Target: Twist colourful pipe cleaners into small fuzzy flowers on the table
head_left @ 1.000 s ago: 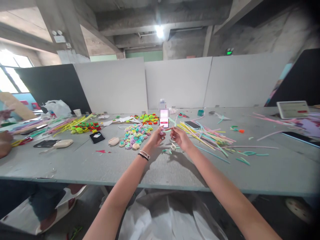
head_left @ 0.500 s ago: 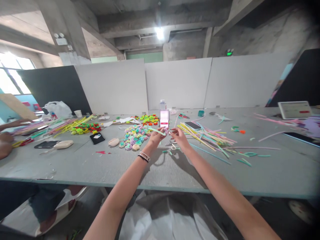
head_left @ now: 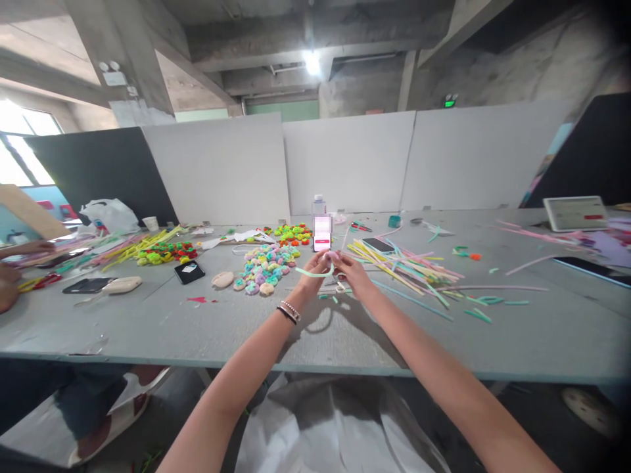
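Note:
Above the middle of the table, my left hand (head_left: 314, 270) and my right hand (head_left: 351, 269) meet with fingers pinched together. Between them is a pale green pipe cleaner (head_left: 311, 273), bent in a curve, its free end pointing left past my left hand. A small lilac fuzzy piece (head_left: 331, 255) shows at the fingertips where the two hands touch. Just beyond them a phone with a lit screen (head_left: 322, 231) leans upright against a clear bottle (head_left: 319, 202). Left of my hands lies a heap of pastel fuzzy pieces (head_left: 270, 266).
Loose pastel pipe cleaners (head_left: 414, 268) and a dark phone (head_left: 378, 245) lie on the right. Red, green and yellow pieces (head_left: 167, 253) sit further left, near a black square item (head_left: 189, 271). Another person's hand (head_left: 8, 272) is at the far left. A tablet (head_left: 576, 214) stands far right.
My hands have come together at the lilac piece. The green pipe cleaner, earlier straighter and pointing up left, now curves below my fingers.

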The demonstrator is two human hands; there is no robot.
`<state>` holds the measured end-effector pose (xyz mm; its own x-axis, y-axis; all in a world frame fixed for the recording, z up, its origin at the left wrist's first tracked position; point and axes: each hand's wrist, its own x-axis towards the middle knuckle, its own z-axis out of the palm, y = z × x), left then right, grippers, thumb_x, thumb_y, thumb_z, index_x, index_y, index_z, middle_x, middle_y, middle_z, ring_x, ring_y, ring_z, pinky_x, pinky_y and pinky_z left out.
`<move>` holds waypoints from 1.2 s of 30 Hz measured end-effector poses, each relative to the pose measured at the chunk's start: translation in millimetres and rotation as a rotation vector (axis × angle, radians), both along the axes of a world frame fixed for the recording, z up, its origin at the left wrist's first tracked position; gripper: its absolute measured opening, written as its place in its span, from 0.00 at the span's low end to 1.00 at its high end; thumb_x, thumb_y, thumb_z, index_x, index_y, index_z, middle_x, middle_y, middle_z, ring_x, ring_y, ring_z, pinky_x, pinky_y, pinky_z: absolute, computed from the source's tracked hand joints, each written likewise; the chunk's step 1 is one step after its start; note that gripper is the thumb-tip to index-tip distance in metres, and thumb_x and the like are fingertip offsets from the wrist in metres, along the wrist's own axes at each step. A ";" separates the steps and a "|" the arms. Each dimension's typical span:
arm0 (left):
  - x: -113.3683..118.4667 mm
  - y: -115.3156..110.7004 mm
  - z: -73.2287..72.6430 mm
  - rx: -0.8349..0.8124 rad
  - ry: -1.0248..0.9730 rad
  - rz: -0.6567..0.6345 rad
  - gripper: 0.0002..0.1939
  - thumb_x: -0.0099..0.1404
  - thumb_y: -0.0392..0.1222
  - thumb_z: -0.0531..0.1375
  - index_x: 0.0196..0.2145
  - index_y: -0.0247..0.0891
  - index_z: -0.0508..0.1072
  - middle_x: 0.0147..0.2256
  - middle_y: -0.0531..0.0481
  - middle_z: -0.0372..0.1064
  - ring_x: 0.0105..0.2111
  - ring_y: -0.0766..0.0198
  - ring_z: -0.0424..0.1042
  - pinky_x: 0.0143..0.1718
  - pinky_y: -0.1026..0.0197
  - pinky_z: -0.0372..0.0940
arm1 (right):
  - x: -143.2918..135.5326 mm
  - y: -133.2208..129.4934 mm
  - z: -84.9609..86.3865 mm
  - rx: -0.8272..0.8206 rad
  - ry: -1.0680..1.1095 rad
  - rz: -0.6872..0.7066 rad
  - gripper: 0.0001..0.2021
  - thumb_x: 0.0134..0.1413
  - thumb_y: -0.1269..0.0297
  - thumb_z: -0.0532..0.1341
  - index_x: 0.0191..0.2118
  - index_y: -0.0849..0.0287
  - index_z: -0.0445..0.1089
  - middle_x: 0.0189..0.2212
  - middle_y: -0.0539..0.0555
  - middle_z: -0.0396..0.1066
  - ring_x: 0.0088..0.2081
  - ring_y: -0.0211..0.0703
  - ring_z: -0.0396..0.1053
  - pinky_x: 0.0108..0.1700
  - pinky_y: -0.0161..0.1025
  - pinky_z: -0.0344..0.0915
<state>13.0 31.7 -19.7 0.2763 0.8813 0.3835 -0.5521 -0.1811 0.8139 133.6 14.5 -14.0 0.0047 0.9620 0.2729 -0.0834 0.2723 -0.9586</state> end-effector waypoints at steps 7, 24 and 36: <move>-4.4 -3.9 2.8 -0.033 -0.050 -0.088 0.21 0.49 0.47 0.70 0.39 0.36 0.73 0.38 0.47 0.73 0.33 0.67 0.68 0.39 0.62 0.60 | 2.5 -2.3 4.5 0.072 -0.051 -0.035 0.23 0.38 0.40 0.64 0.29 0.58 0.72 0.19 0.48 0.64 0.23 0.35 0.60 0.25 0.33 0.53; -1.8 6.3 -4.1 -0.055 0.001 0.083 0.22 0.47 0.50 0.70 0.37 0.37 0.72 0.36 0.48 0.71 0.33 0.66 0.67 0.39 0.62 0.59 | 0.8 -0.8 3.9 -0.079 -0.021 -0.073 0.22 0.36 0.46 0.67 0.33 0.58 0.73 0.29 0.51 0.72 0.27 0.35 0.66 0.24 0.31 0.55; -3.5 -3.1 -0.2 -0.099 0.053 0.051 0.19 0.48 0.47 0.70 0.36 0.37 0.73 0.38 0.47 0.73 0.35 0.66 0.69 0.38 0.64 0.62 | 5.7 3.4 1.9 -0.025 -0.080 -0.103 0.23 0.35 0.45 0.66 0.31 0.62 0.75 0.24 0.54 0.73 0.26 0.39 0.66 0.26 0.34 0.60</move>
